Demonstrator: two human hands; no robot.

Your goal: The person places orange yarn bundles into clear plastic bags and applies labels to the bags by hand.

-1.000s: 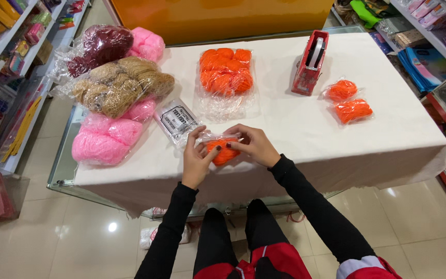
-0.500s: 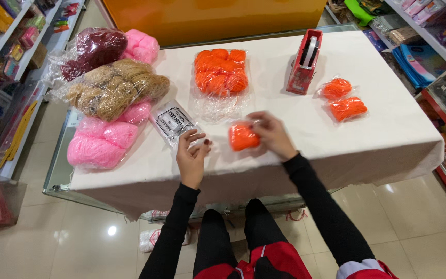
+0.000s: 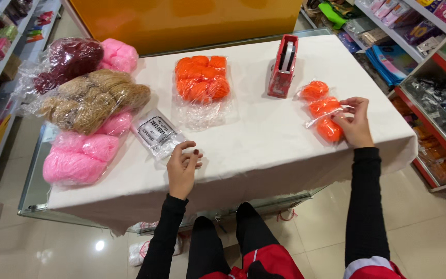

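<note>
Right hand (image 3: 354,123) pinches the nearest orange yarn bag (image 3: 330,129) at the bench's (image 3: 264,150) right edge (three bags in a row running away from the person); left hand (image 3: 182,166) half-curled, empty, beside label packet (image 3: 157,133)

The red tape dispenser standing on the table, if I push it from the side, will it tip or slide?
The red tape dispenser stands tall and narrow on the white tablecloth, so a sideways push up high would probably tip it. It looks rigid and likely fairly heavy for its size. Pushed low, it may drag and wrinkle the cloth rather than slide cleanly.
</note>
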